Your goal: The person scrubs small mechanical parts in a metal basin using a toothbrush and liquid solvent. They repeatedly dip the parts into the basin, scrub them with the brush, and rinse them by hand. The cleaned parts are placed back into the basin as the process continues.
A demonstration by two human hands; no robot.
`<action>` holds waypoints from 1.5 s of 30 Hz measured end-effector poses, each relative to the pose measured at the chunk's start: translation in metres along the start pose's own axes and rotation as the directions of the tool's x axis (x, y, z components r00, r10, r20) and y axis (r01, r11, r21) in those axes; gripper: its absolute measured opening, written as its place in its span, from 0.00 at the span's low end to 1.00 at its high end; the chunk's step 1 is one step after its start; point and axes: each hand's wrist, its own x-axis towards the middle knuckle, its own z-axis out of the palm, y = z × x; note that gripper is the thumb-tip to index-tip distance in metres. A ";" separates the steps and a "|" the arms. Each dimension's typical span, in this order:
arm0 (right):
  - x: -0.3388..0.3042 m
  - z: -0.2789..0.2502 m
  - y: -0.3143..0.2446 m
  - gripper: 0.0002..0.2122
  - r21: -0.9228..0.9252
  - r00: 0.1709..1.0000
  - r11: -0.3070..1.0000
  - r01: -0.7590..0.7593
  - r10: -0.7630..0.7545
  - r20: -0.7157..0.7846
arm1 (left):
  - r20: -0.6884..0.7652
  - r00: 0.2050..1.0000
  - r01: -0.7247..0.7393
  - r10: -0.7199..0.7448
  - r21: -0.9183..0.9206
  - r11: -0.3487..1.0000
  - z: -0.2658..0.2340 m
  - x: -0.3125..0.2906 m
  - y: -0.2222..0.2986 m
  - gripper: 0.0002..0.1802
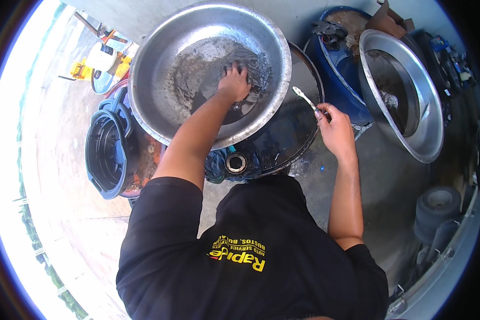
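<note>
A wide silver metal basin (153, 85) holds a shallow, dark, murky liquid. My left hand (234, 84) reaches down into it, palm down and fingers spread, with the fingertips at the liquid; anything under them is hidden. Between thumb and fingers, my right hand (333, 127) grips a white toothbrush (303, 97) by its handle, its head pointing up and left, just outside the basin's right rim. Beneath the basin is a dark drum top (274, 136). A ring-shaped metal part (236, 162) lies on a dark cloth at its near edge.
A blue drum (352, 98) stands on the right, with a second metal basin (432, 125) tilted beside it. Left of the drum top sits a black plastic drain pan (108, 181). A white container (102, 57) is at the far left, and a small wheel (437, 213) at the lower right.
</note>
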 end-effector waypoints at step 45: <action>0.007 0.011 0.031 0.10 -0.031 0.998 0.998 0.059 -0.059 -0.014 | -0.422 0.806 -0.029 -0.416 -0.730 0.683 -0.061 0.047 -0.038 0.34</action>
